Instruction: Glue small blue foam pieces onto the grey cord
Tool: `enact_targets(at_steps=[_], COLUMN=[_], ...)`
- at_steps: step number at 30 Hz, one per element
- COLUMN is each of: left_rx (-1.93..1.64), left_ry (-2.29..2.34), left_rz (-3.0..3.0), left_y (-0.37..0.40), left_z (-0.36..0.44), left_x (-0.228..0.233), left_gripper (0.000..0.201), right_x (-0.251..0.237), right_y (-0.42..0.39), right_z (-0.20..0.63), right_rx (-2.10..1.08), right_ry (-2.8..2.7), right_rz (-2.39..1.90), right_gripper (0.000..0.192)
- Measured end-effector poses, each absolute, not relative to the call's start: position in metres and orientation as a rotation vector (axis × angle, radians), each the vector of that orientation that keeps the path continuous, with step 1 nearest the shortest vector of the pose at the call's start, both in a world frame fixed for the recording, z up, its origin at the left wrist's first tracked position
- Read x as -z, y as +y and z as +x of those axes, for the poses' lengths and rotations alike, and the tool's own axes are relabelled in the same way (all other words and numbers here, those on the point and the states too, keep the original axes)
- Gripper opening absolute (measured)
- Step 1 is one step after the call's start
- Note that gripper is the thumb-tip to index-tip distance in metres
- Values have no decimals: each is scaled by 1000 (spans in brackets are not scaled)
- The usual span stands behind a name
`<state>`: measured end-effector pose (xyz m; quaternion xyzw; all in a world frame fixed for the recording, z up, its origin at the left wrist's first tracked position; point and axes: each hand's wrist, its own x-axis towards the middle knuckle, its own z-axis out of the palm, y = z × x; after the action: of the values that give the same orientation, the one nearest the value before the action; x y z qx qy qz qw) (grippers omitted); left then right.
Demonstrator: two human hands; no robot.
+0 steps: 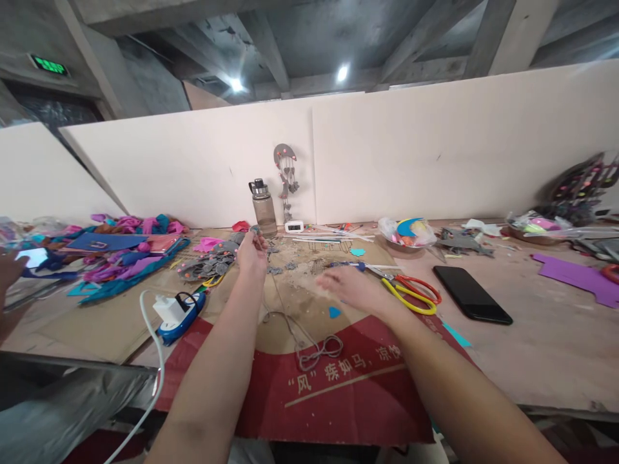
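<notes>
My left hand [251, 252] reaches far over the cardboard sheet [309, 380] and pinches a small grey felt piece near the heap of grey felt shapes [209, 264]. A thin grey cord [316, 351] runs from that hand back to a loop on the cardboard. My right hand [351, 287] is blurred, fingers spread, hovering above the cardboard just left of the yellow scissors [411, 298] and red scissors [420, 285]. It holds nothing.
A black phone [471, 294] lies right of the scissors. A water bottle [264, 207], small clock [294, 226], bowl of foam scraps [406, 232], purple foam [580, 277], coloured foam pile [123, 251] and power strip with charger [178, 310] surround the work area. Another person's hand [8, 270] is at far left.
</notes>
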<state>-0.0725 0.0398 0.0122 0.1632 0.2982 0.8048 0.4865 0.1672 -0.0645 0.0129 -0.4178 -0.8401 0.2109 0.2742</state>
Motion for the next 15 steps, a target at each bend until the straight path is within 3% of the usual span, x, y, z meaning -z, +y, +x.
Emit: enact_targets(at_steps=[3,9,15], left_rx=[-1961,-1890,-1764], left_ry=[734,738,723], left_rz=[558,898,1048], left_y=[36,23,16], left_z=[-62,-41,-30], left_x=[-12,-16,-16], left_gripper=[7,18,19], right_x=[5,39,31], right_y=[-35,-10,-7], right_z=[190,215,200], right_rx=[-136,-359,-443], right_ry=[-1994,-1891,-1739], right_rz=[-1557,-1766,-1675], right_gripper=[29,33,7])
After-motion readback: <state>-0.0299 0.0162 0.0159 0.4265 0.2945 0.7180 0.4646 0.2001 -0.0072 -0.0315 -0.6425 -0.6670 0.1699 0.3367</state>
